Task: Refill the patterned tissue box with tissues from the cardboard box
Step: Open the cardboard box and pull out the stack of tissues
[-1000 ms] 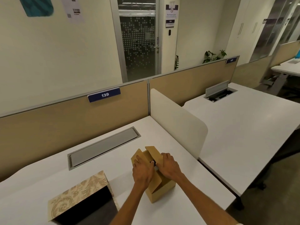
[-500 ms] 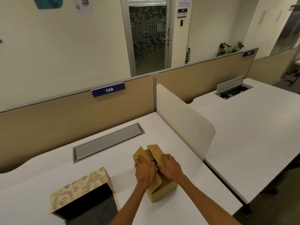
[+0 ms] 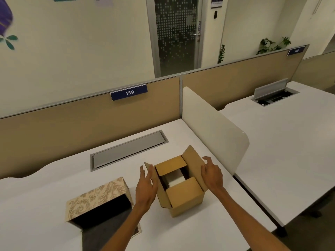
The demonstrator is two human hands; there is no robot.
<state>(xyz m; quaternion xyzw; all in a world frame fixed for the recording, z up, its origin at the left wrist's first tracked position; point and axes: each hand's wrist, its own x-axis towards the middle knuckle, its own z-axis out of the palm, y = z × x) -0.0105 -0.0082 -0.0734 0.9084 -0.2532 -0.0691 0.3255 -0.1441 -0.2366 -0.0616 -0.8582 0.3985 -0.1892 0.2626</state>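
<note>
One head-worn wide-angle camera is looking forward and down from above the desk (image 3: 54, 192), close over the hands and boxes near the bottom edge, and is facing the partition (image 3: 72, 127) and far wall, with a neighbouring desk at right.

Cardboard box (image 3: 183, 198) standing upright, flaps splaying open, white tissues (image 3: 175, 179) showing inside. Patterned tissue box (image 3: 97, 195) lying just left, dark opening facing viewer.

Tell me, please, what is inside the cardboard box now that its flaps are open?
Inside the cardboard box a pale, whitish block shows, probably the tissues. Two inner flaps and the walls cover its ends and everything below, so how many there are cannot be seen.
</note>
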